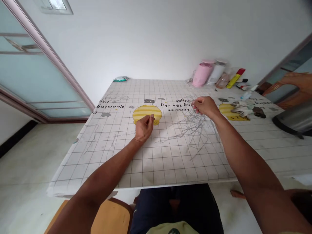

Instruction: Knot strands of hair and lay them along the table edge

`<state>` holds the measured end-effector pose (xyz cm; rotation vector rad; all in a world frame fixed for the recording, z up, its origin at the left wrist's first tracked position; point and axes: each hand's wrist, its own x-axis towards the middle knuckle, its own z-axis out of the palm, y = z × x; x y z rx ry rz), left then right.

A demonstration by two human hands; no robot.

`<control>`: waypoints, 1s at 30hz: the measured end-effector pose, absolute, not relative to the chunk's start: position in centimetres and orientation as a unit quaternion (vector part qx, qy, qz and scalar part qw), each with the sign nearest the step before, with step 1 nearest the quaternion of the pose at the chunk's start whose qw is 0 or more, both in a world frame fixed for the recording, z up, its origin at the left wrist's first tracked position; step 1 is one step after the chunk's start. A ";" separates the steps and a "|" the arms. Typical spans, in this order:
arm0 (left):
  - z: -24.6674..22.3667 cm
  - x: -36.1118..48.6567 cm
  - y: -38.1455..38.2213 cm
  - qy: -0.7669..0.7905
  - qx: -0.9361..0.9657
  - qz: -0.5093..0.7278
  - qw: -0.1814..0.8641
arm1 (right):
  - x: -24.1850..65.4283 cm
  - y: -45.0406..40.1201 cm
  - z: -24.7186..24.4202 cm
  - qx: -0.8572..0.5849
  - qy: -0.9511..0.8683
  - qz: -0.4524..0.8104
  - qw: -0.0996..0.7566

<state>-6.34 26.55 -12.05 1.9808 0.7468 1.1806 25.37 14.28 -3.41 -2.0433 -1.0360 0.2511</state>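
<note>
A loose, tangled pile of thin grey wires (195,128) lies spread on the checked tablecloth (156,162), right of centre. At the far side of the pile, my right hand (207,107) has its thumb and fingers pinched together on thin wire strands. My left hand (144,128) is closed with the thumb up, over a yellow striped balloon print (147,112). Whatever it may hold is too small to make out. A few faint, thin wires (113,139) lie apart on the cloth, to the left of my left hand.
Along the wall at the back right stand a pink cylinder (202,74), a white one (216,73) and a yellow-red box (235,78). Crumpled gloves (245,108) and a metal pot (296,113) are at right. A green packet (120,79) lies at the far left corner.
</note>
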 end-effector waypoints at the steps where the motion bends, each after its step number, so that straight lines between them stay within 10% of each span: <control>1: -12.1 -6.3 26.7 0.307 0.754 0.455 0.361 | 25.3 13.3 -3.9 -0.812 -0.408 0.095 0.406; 14: -9.6 -0.7 27.8 0.409 0.687 0.385 0.460 | 25.2 9.5 -8.1 -0.776 -0.499 0.015 0.385; 30: -12.9 1.9 25.3 0.315 0.790 0.423 0.312 | 28.3 8.4 -9.6 -0.871 -0.424 -0.061 0.241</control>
